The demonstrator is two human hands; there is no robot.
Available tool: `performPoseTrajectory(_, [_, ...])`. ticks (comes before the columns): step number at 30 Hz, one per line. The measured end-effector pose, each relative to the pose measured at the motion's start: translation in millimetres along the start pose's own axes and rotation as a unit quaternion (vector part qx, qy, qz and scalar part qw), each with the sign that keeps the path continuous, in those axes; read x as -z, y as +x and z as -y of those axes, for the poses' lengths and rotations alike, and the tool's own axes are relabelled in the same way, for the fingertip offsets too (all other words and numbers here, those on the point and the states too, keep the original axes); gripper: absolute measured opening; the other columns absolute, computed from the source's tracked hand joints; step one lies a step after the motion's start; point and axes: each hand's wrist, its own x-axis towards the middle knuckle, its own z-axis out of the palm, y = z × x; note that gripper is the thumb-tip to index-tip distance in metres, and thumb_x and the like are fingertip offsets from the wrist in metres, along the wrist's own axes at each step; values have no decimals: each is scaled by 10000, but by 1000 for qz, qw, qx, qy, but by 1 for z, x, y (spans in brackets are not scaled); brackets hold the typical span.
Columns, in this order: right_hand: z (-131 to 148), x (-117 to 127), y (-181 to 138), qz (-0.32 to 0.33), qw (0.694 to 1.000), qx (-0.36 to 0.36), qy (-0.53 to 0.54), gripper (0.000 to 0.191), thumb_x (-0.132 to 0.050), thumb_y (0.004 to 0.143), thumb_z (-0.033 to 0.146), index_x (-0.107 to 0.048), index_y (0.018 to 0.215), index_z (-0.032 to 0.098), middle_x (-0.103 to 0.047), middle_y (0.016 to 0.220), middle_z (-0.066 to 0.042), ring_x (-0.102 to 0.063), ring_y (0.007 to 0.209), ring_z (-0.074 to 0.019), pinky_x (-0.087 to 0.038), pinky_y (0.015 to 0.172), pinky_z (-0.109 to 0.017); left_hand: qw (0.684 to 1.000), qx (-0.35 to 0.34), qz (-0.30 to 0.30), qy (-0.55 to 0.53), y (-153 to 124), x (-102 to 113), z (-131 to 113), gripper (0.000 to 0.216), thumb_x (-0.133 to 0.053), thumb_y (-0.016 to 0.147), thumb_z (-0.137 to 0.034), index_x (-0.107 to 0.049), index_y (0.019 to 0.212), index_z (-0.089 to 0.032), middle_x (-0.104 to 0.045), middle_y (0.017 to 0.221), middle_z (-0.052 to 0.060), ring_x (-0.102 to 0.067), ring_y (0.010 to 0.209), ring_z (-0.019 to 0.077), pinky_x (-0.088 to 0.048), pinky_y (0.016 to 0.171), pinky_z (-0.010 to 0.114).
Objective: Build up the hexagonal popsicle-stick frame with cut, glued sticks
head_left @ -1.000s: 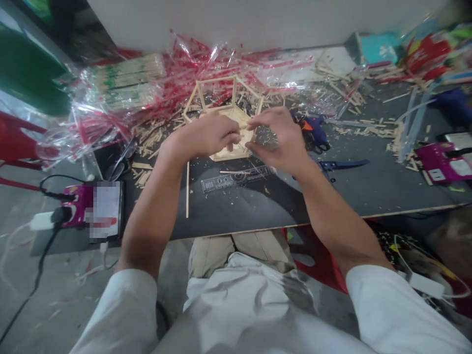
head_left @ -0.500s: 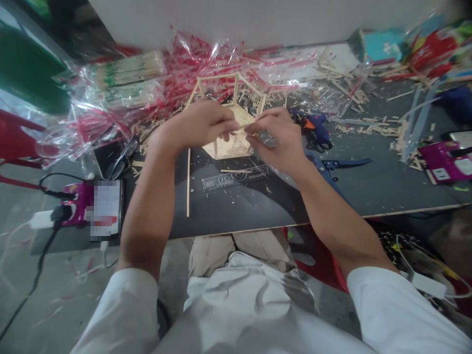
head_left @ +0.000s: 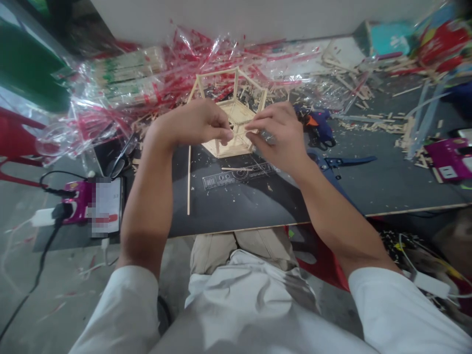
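Observation:
A six-sided frame of thin wooden sticks stands on the dark table, with a layered stick base and slim uprights. My left hand is over its left front side, thumb and fingers closed together; what they hold, if anything, is too small to make out. At the right front, my right hand pinches a thin wooden stick, thumb below and fingers above. Whether that stick is joined to the frame I cannot tell. One loose long stick lies left of the base, and a short stick lies in front of it.
A blue glue gun and blue-handled cutters lie on the right. Plastic wrappers and stick scraps cover the back. At the left edge are a phone and a purple power socket with cables.
My left fingertips have drawn slightly left and down, widening the gap between my hands. My right hand keeps its pinch in nearly the same place. The view has shifted a little.

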Motion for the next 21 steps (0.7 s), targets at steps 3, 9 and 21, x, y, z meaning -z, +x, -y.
performPoseTrajectory(3, [-1,-3,0,-4,1000,0,-3,200,-587,964,596,-707,970,435,-747,1084,-45,-591,1115,-327,-438,1073,-597,1000,2,5,-13,0,0,1,340,-553,918,-411,-781,896,-159,-792,869,68,-708,818,191,-475,784,312])
performPoseTrajectory(9, [-3,-11,-1,-30,999,21,-8,208,-588,986,538,-691,941,362,-740,1048,-65,-590,1091,-324,-463,1051,-618,1000,19,-10,-14,-1,0,3,378,-526,936,-442,-779,875,-168,-767,839,74,-681,796,204,-483,828,345])
performPoseTrajectory(21, [-1,-9,-2,-28,999,18,-16,103,-600,987,491,-662,986,410,-750,1082,-38,-587,1102,-316,-445,1067,-597,1000,16,1,10,0,-2,9,414,-480,941,-495,-741,897,-176,-732,876,67,-669,886,219,-484,912,358])
